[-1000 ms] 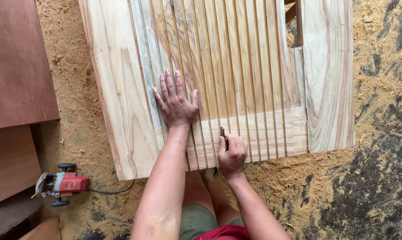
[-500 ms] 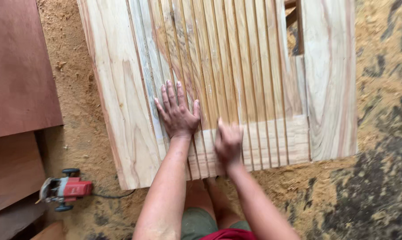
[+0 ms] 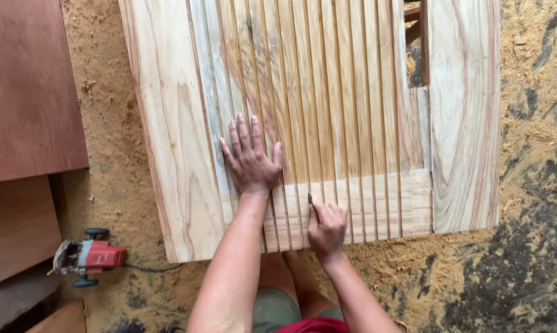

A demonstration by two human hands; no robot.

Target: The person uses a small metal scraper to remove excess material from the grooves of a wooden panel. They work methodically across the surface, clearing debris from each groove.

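A large pale wooden panel (image 3: 167,123) with several long parallel grooves lies on the sawdust-covered floor. My left hand (image 3: 251,157) rests flat on the grooved part, fingers spread, pressing it down. My right hand (image 3: 326,225) is closed around a small dark tool (image 3: 313,206), whose tip sits in a groove near the panel's near edge. My knees show below the panel's near edge.
A red power router (image 3: 87,256) with a black cord lies on the floor at the lower left. Reddish-brown boards (image 3: 26,86) lie along the left. Sawdust covers the floor around the panel, and dark ground shows at the right.
My right hand slid away from me along the groove, then back toward the panel's near edge. My left hand stayed flat in place. The view shifted slightly.
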